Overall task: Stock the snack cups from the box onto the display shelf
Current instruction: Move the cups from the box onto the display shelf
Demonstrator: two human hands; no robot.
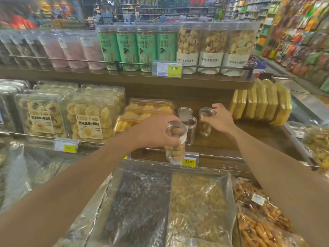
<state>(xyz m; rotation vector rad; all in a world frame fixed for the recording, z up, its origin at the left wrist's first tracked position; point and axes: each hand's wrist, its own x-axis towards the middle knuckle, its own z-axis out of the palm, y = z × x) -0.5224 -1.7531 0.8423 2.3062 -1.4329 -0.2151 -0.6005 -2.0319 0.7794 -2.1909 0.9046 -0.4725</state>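
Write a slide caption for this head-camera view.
Stocking snacks: left hand holds a cup in front of the shelf; right hand grips a second cup by its lid.

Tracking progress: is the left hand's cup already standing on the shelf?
No, the left hand grips its cup in front of the front rail.

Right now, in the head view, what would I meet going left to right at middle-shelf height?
Cookie boxes → orange trays → left hand → near cup it grips → far cup → right hand holding it → yellow packs.
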